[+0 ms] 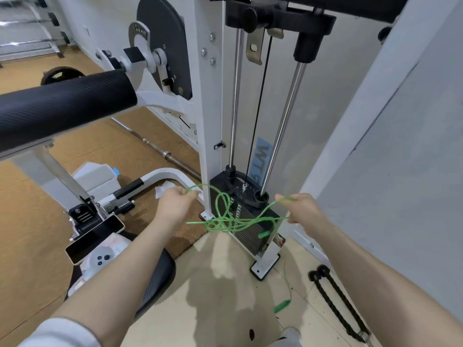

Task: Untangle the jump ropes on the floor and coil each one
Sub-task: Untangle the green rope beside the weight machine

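Forearms: both reach forward and down from the lower corners, bare to pale sleeves, the hands spread well apart at about the same height.
Left grip: left hand (175,200) is clenched around a strand of the green jump rope (226,219), knuckles up, a small loop poking out past the fingers.
Right grip: right hand (302,206) pinches another strand, which runs taut from its fingers down toward the knot.
Rope between hands: held in the air before the weight stack (253,236), sagging into a tangle of crossed loops, one tall loop standing above it.
Handles: one green handle (264,234) dangles under the tangle; a second green handle (281,306) lies on the tiled floor (220,284), joined by a thin trailing strand.
Progress: early, by my reading; the knot is still tight, nothing is coiled.
Remaining: loosen the loops, free the handles, then coil.
Other rope: a black braided rope (338,303) lies on the floor by the wall, untouched.
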Available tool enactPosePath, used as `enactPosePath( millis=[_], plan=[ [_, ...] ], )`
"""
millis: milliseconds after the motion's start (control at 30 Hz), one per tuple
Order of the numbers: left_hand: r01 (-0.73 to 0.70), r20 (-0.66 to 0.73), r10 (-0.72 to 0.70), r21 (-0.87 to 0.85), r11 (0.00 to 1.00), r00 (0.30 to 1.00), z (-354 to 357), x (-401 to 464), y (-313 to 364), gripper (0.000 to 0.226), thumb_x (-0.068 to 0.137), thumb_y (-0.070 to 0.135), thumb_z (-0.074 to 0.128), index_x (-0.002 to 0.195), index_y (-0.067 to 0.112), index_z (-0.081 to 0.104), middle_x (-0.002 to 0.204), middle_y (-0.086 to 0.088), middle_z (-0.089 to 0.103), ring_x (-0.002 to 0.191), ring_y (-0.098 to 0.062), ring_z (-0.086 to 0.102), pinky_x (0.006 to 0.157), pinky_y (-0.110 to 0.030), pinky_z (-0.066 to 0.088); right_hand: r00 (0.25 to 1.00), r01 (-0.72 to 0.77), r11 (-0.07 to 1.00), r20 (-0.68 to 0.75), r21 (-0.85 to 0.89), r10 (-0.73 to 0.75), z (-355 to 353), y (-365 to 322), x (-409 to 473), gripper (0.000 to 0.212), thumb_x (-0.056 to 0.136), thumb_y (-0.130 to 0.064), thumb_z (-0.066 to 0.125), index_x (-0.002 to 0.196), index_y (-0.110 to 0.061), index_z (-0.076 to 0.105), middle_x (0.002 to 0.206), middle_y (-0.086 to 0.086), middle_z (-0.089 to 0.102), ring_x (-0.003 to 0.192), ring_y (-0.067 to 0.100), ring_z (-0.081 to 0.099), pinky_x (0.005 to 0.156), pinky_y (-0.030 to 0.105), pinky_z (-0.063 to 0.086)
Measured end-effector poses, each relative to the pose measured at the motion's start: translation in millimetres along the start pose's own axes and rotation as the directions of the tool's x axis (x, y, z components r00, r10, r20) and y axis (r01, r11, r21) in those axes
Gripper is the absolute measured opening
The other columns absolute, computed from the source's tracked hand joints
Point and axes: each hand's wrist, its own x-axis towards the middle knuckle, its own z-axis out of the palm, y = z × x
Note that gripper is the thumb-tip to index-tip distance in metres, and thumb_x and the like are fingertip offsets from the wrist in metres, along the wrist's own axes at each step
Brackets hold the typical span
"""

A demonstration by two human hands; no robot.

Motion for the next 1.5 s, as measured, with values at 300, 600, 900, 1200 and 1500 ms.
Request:
enactPosePath(
  millis=[300,600,900,1200,1500],
  plan=[
    [0.328,0.027,-0.372,-0.533,0.78,0.928,-12,14,-20,0.03,0.099,0.029,0.038,0.07,0.019,0.042,0.053,0.003,0.035,0.038,-0.013,0.034,0.037,-0.02,0.03,0.922,-0.325,0.347,0.212,0.88,0.324,-13,3,-2,0.037,0.102,-0.019,0.028,0.066,-0.012,0.037,0.034,-0.001,0.036,0.031,0.017,0.05,0.046,0.032,0.055],
    [0.123,0.096,-0.121,-0.016,0.992,0.988,2,-4,-27,0.02,0.082,-0.001,0.058,0.092,0.013,0.049,0.073,-0.002,0.05,0.059,-0.016,0.045,0.05,-0.025,0.033,0.902,-0.401,0.329,0.432,0.855,-0.024,-15,-1,-21,0.041,0.099,-0.033,0.026,0.116,-0.016,0.059,0.11,0.012,0.069,0.027,0.004,0.022,0.029,0.014,0.021],
    [0.122,0.116,-0.129,0.071,0.99,0.985,6,-28,-19,0.051,0.096,0.052,0.038,0.065,0.012,0.05,0.054,0.0,0.035,0.045,-0.017,0.029,0.046,-0.026,0.026,0.951,0.117,0.923,0.227,0.367,-0.211,-25,-7,-27,0.041,0.103,-0.033,0.025,0.143,-0.036,0.027,0.11,-0.004,0.07,0.036,0.007,0.017,0.038,0.018,0.026],
    [0.379,0.3,-0.295,-0.274,0.884,0.907,6,-32,-10,0.05,0.098,0.05,0.033,0.064,0.015,0.042,0.04,0.007,0.029,0.028,-0.006,0.018,0.029,-0.013,0.013,0.963,0.1,0.788,0.14,0.608,-0.23,-31,2,-26,0.035,0.101,-0.033,0.032,0.132,-0.023,0.046,0.086,-0.003,0.073,0.032,0.006,0.018,0.038,0.017,0.021],
    [0.504,0.533,-0.129,-0.655,0.562,0.836,-6,-33,-1,0.074,0.098,0.053,0.014,0.074,0.003,0.062,0.068,-0.011,0.069,0.025,-0.003,0.02,0.028,-0.009,0.011,0.83,0.352,0.855,0.55,-0.381,-0.096,-31,12,-48,0.07,0.102,-0.041,0.019,0.066,-0.008,0.07,0.052,0.007,0.055,0.058,0.01,0.056,0.082,0.023,0.041]
  ],
)
